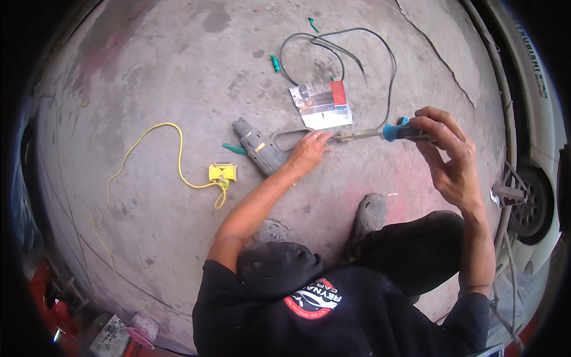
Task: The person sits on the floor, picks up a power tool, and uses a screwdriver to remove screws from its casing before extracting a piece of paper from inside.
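Screwdriver (390,132) pointed at the handle of a grey power tool (259,146)

In the head view, the power tool lay on the concrete floor (178,77) in front of the person. The left hand (307,152) lay over the end of the tool's handle; how firmly its fingers were closed, one could not tell. The right hand (447,143) was clamped on the screwdriver's blue-and-black grip, the shaft running leftward to the handle end. Whether the tip touched was too small to tell.

Beyond the tool lay a printed leaflet (318,113), and past it a looped dark cable (393,56) with bared wires at one end. A green piece (234,149) lay just beside the tool. Left of the tool sat a yellow block (222,173) with a yellow cord (181,156).
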Available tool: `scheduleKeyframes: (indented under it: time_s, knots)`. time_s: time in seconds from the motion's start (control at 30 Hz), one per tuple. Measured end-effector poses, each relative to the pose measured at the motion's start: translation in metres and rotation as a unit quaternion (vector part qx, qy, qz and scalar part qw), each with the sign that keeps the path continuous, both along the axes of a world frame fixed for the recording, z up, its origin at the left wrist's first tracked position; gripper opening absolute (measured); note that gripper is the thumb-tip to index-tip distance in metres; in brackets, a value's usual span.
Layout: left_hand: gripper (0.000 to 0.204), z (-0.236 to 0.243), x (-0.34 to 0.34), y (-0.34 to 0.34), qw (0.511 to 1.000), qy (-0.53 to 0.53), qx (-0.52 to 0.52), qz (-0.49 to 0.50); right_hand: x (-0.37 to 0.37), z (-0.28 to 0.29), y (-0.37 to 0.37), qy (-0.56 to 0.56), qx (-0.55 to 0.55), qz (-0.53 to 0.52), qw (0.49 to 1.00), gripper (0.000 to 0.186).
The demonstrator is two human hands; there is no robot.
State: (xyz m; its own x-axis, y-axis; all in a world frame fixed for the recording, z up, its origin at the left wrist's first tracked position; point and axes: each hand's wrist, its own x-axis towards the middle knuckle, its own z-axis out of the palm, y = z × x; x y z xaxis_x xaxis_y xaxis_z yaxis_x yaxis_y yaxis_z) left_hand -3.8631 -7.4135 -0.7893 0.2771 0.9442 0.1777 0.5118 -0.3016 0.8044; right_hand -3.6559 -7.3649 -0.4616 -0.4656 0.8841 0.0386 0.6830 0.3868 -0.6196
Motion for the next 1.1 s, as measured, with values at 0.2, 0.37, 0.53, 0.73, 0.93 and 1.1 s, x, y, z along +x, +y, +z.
scheduleKeyframes:
  time_s: [0.2, 0.37, 0.53, 0.73, 0.93, 1.1]
  knots:
    - [0.025, -0.005, -0.007, 0.004, 0.998, 0.034, -0.001, -0.060, 0.006, 0.000, -0.001, -0.002, 0.001, -0.017, 1.000, 0.032]
    - [0.016, -0.001, -0.007, 0.005, 0.995, 0.059, 0.031, -0.072, 0.006, -0.005, -0.007, -0.019, -0.015, -0.001, 1.000, 0.031]
    - [0.008, 0.019, 0.000, 0.008, 0.982, 0.152, 0.063, -0.094, 0.002, -0.005, -0.008, -0.033, -0.005, 0.020, 0.999, 0.029]
    - [0.011, 0.016, 0.006, 0.006, 0.959, 0.268, 0.063, -0.067, -0.005, -0.009, -0.010, -0.028, -0.020, 0.033, 0.999, 0.028]
    - [0.026, 0.002, -0.014, 0.015, 0.989, -0.026, -0.142, -0.010, -0.013, -0.022, -0.011, -0.043, -0.008, 0.052, 0.998, 0.029]
    - [0.029, 0.008, -0.014, 0.008, 0.993, 0.023, -0.096, -0.065, -0.017, -0.031, -0.009, -0.052, -0.011, 0.062, 0.997, 0.029]
